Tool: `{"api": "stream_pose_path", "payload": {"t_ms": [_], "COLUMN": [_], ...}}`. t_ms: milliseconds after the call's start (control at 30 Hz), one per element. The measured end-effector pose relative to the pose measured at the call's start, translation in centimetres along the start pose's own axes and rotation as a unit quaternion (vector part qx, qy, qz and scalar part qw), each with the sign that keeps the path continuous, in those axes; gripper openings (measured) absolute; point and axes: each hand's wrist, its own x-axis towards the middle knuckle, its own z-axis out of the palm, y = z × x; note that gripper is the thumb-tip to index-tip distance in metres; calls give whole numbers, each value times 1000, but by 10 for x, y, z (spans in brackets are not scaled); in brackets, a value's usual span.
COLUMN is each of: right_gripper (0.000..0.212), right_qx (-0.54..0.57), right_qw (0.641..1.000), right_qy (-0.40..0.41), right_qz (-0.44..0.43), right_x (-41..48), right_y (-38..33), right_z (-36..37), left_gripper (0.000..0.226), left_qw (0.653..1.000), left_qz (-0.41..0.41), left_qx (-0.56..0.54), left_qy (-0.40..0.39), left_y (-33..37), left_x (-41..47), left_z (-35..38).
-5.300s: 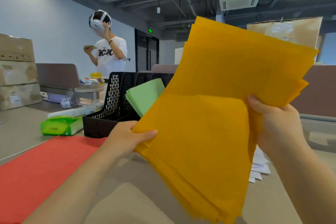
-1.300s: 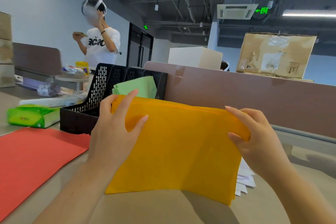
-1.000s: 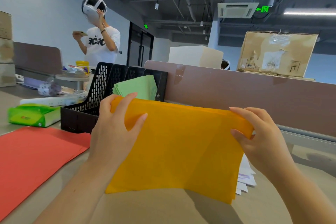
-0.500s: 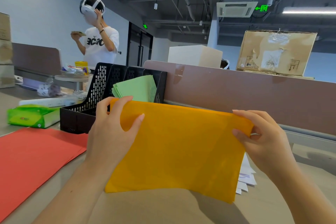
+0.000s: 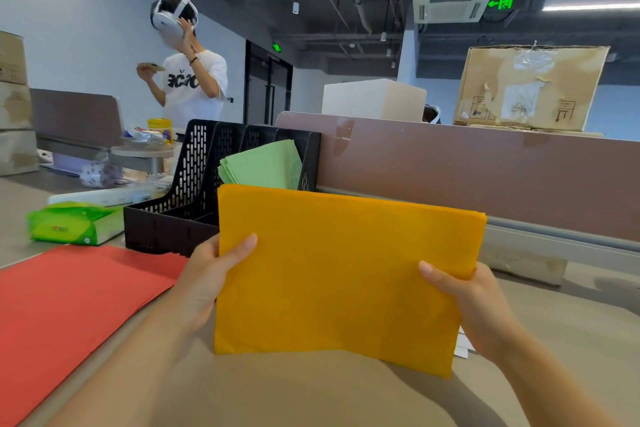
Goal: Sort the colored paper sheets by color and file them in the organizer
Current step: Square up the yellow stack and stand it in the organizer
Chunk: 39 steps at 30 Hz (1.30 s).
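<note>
Here left hand (image 5: 207, 282), right hand (image 5: 479, 305) grip yellow sheets (image 5: 339, 274); shirt (image 5: 202, 94) maybe "ACAC".

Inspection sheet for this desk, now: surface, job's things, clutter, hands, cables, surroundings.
Surface: tan desk.
Job's things: orange sheets upright, lower edge on the desk; green sheets standing in black organizer; red sheets flat, left.
Clutter: green tissue pack; white papers behind the orange sheets.
Hands: left hand grips the stack's left edge; right hand its right edge.
Cables: nothing seen.
Surroundings: brown partition, cardboard box beyond it, person wearing a headset.
</note>
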Motion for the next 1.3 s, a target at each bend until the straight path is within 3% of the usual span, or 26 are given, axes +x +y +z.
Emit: {"api": "stream_pose_path", "payload": {"t_ms": [67, 100, 167, 267, 400, 500, 600, 767, 867, 1067, 1200, 1300], "right_gripper": [42, 36, 38, 41, 37, 28, 27, 35, 30, 16, 7, 17], "right_qx": [6, 7, 3, 12, 9, 2, 3, -3, -16, -46, -58, -59], "right_qw": [1000, 1000, 1000, 1000, 998, 998, 998, 993, 991, 990, 994, 996], "right_qy": [1, 3, 3, 13, 31, 46, 46, 77, 99, 118, 69, 16], "right_qz": [-2, -4, 2, 26, 56, 42, 34, 88, 92, 65, 54, 66], "right_x": [2, 3, 4, -1, -8, -9, -9, -12, -9, -11, -10, 5], "right_y": [0, -2, 1, 15, 28, 23, 20, 40, 43, 8, -40, -81], "right_z": [8, 11, 13, 16, 20, 22, 21, 26, 28, 33, 46, 62], "left_gripper": [21, 10, 16, 68, 38, 35, 10, 37, 13, 9, 5, 8], "left_qw": [1000, 999, 999, 1000, 998, 999, 999, 998, 997, 996, 994, 992], "left_qz": [9, 15, 26, -1, -45, -7, 7, -48, -30, -1, -30, -71], "left_qx": [20, 21, 3, -18, -4, 31, 33, 32, 65, 56, 72, 69], "left_qy": [18, 34, 30, 25, 35, 18, 30, 12, 19, 67, 73, 82], "left_y": [-4, -3, -5, -15, -26, -20, -19, -44, -46, -18, 17, 37], "left_x": [2, 3, 4, 3, 0, 1, 4, 0, 2, -4, -2, 9], "left_z": [3, 5, 3, -2, -3, -2, -3, -13, -10, 1, -19, -46]}}
